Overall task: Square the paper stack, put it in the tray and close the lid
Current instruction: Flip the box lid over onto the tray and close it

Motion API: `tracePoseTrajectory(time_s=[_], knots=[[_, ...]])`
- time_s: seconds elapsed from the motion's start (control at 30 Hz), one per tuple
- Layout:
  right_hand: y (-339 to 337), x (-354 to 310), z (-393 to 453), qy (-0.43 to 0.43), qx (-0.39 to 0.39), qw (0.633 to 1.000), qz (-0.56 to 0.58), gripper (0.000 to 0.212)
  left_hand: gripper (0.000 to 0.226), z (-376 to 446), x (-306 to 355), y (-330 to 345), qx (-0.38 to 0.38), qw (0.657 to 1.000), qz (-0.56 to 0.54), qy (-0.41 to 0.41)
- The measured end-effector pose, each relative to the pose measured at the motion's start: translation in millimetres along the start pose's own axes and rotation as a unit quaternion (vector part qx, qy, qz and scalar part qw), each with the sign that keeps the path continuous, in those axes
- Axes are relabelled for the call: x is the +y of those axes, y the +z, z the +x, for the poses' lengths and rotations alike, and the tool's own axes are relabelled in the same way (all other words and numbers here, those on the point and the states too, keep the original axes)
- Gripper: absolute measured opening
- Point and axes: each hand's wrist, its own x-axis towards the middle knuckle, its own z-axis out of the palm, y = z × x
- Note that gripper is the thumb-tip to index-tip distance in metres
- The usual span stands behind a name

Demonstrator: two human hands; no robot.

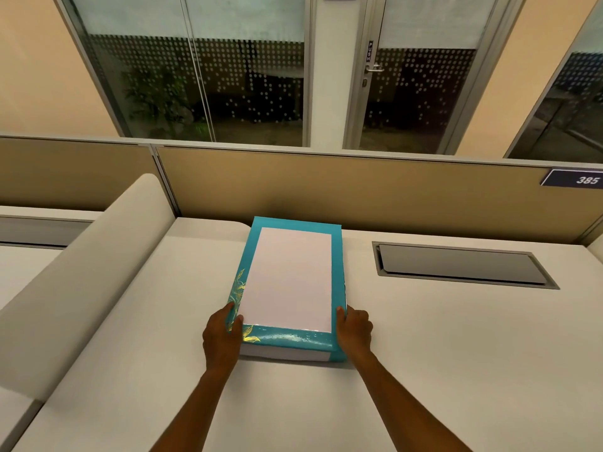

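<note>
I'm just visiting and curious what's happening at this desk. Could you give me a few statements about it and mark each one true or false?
1. Both hands, the left hand and the right hand, grip the near corners of the teal tray. True.
2. White paper lies inside the tray. True.
3. The tray stands on the floor. False: it rests on the white desk.
4. The sign on the partition reads 512. False: it reads 385.
5. The desk's grey cable hatch lies left of the tray. False: right.
</note>
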Motion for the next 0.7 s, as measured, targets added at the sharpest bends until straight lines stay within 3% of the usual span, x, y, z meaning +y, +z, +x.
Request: tracePoseTrajectory(time_s=[0.13, 0.23, 0.33, 0.5, 0.7], knots=[[3, -6, 1, -0.089, 0.036, 0.993, -0.062, 0.056, 0.048, 18, 2, 3, -0.074, 0.984, 0.154, 0.054], [4, -15, 9, -0.176, 0.005, 0.973, -0.152, 0.062, 0.055, 37, 6, 9, -0.143, 0.939, 0.287, 0.126], [9, -25, 20, -0.210, -0.037, 0.957, -0.198, 0.071, 0.066, 54, 11, 19, -0.209, 0.882, 0.387, 0.167], [17, -35, 42, -0.215, -0.038, 0.951, -0.217, 0.080, 0.120, 73, 24, 35, -0.237, 0.853, 0.423, 0.192], [24, -37, 61, -0.218, -0.021, 0.953, -0.209, 0.082, 0.125, 97, 30, 46, -0.251, 0.858, 0.408, 0.184]])
